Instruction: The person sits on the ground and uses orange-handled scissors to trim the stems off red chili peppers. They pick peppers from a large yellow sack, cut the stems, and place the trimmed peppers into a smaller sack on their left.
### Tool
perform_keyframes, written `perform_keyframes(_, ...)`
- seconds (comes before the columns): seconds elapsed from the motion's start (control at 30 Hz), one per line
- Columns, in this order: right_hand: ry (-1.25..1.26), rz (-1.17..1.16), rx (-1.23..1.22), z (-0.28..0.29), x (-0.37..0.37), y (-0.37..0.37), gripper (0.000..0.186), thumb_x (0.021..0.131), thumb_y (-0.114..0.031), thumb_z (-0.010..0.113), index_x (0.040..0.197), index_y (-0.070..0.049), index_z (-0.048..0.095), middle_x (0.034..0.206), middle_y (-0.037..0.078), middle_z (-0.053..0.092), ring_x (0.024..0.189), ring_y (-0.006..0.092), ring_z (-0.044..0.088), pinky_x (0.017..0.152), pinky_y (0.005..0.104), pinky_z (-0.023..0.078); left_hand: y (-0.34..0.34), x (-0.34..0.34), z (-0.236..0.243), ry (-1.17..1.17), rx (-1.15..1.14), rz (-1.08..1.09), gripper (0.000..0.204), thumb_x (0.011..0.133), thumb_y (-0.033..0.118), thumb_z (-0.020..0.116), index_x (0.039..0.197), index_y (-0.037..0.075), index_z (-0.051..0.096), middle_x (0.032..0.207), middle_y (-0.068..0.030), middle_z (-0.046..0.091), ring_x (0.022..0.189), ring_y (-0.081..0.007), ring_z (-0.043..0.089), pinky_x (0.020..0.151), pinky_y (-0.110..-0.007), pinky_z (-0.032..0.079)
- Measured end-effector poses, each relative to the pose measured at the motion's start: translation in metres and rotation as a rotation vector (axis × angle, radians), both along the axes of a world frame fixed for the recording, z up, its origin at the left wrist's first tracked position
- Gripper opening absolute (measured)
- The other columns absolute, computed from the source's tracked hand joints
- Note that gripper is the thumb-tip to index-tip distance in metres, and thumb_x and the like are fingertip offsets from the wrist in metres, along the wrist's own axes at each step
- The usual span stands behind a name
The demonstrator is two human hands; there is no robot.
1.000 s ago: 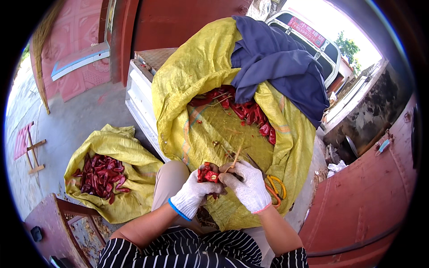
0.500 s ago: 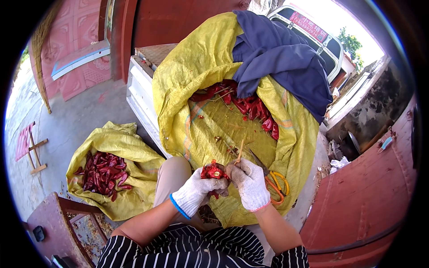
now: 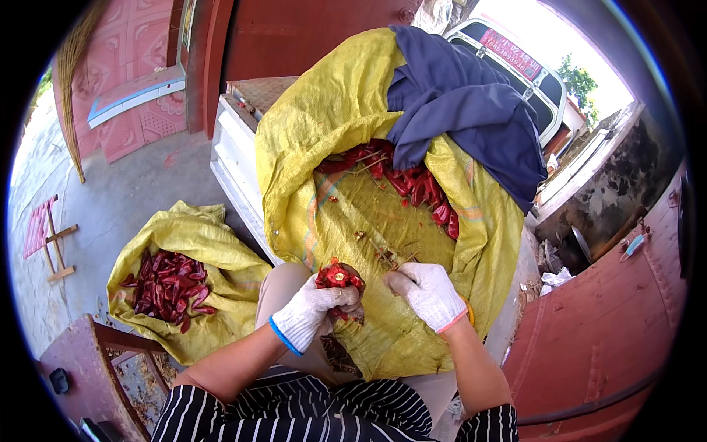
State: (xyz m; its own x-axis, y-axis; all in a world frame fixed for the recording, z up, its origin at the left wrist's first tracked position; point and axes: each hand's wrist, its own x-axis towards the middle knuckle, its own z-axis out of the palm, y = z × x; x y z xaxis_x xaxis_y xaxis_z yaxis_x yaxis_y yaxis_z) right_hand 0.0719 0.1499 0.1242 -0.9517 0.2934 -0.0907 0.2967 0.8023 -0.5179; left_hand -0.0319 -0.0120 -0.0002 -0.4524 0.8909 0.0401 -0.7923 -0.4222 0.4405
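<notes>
My gloved left hand (image 3: 313,309) is closed round red dried chilies (image 3: 339,277), their cut or broken tops facing up. My gloved right hand (image 3: 431,295) is just right of them, over the open yellow sack (image 3: 353,214), fingers bent together; what they hold, if anything, I cannot make out. An orange-yellow handle (image 3: 470,311) shows behind that hand, mostly hidden. Red chilies (image 3: 416,188) lie along the sack's far inside edge, with small stalk bits nearer my hands. A blue cloth (image 3: 468,110) drapes over the sack's back right.
A white vehicle bed (image 3: 232,169) bears the sack. At left are a second sack (image 3: 228,280) with chilies, a wooden chair (image 3: 77,368), a folding stool (image 3: 51,243) and a straw broom (image 3: 70,110). A red metal panel (image 3: 574,339) stands at right, a sooty wall (image 3: 618,177) behind it.
My right hand has moved right, away from the chilies in my left hand, and the pale stalk it held upright no longer shows there. My left hand has shifted slightly down-left.
</notes>
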Motion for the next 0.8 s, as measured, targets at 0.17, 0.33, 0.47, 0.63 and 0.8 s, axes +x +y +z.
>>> perform_keyframes(0.17,-0.339,0.104,0.543,0.020,-0.010,0.033,0.039,0.086,-0.044,0.062,0.088,-0.006,0.071,0.090,0.020,0.069,0.090,0.0391,0.065,0.079,0.0477,0.050,-0.031,-0.054,-0.029,0.108,-0.081,0.037,0.030,0.078,0.016,0.078,0.098,0.008,0.058,0.073,0.0001,0.049,0.065,-0.0123,0.046,0.064,-0.029,0.042)
perform_keyframes(0.33,-0.035,-0.244,0.622,0.007,-0.060,0.081,0.043,0.086,-0.047,0.064,0.100,-0.006,0.069,0.101,0.022,0.070,0.096,0.0379,0.067,0.085,0.0471,0.052,-0.072,-0.094,-0.118,-0.387,-0.175,0.155,0.018,0.091,0.010,0.061,0.079,0.009,0.048,0.066,0.0011,0.041,0.057,-0.0135,0.041,0.064,-0.032,0.046)
perform_keyframes(0.47,0.007,-0.414,0.632,-0.013,-0.105,0.098,0.047,0.085,-0.049,0.067,0.103,-0.005,0.067,0.102,0.023,0.070,0.097,0.0390,0.067,0.085,0.0478,0.052,-0.130,-0.101,-0.185,-0.479,-0.501,0.373,0.008,0.091,0.010,0.062,0.083,0.009,0.060,0.072,-0.0038,0.061,0.062,-0.0185,0.057,0.064,-0.039,0.055)
perform_keyframes(0.63,0.036,-0.489,0.687,-0.043,-0.124,0.141,0.040,0.086,-0.039,0.065,0.102,-0.003,0.067,0.100,0.025,0.069,0.096,0.0411,0.067,0.084,0.0487,0.052,-0.202,-0.175,-0.205,-0.433,-0.572,0.634,0.013,0.090,0.012,0.065,0.078,0.009,0.062,0.068,-0.0055,0.062,0.061,-0.0217,0.061,0.065,-0.042,0.061)
perform_keyframes(0.8,0.301,-0.615,-0.342,-0.035,-0.106,0.160,0.025,0.087,-0.025,0.068,0.089,0.000,0.068,0.066,0.013,0.064,0.055,0.0218,0.059,0.052,0.0338,0.044,-0.254,-0.213,-0.213,-0.356,-0.883,0.754,0.034,0.087,0.028,0.073,0.111,0.007,0.061,0.091,-0.0100,0.064,0.069,-0.0282,0.062,0.060,-0.047,0.060)
